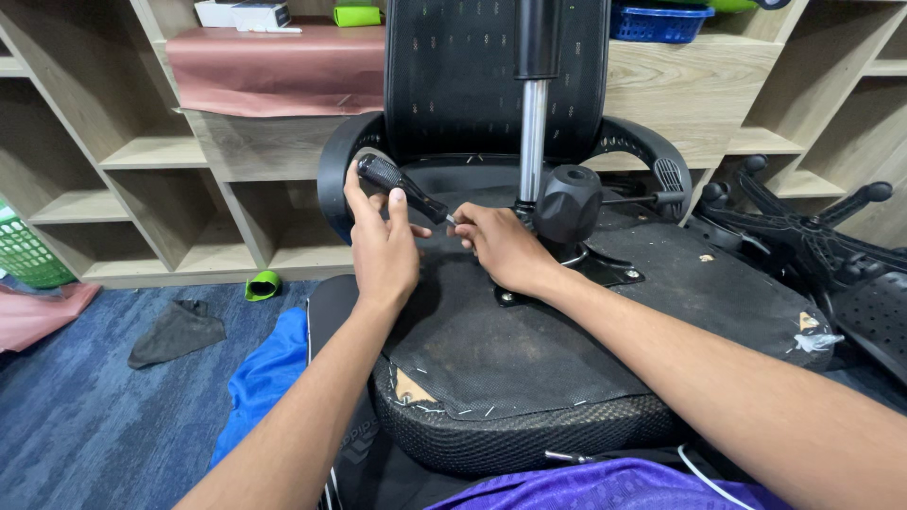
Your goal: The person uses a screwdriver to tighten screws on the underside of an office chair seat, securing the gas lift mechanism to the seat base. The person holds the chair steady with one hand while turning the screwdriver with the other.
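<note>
The left hand [383, 247] closes its grip around the black handle of a screwdriver [402, 186], the shaft slanting down to the right toward the right hand [501, 247]. That hand's grip is pinched narrow at the tip, seemingly steadying it or a small screw; what it pinches is too small to tell. Both work on the upturned chair seat [529, 349], just left of the chrome gas cylinder [532, 132] and metal mounting plate [605, 269]. The screwdriver looks light and rigid, and its ribbed handle should resist slipping; taking it mid-handle seems best. The seat appears bulky and softly padded.
</note>
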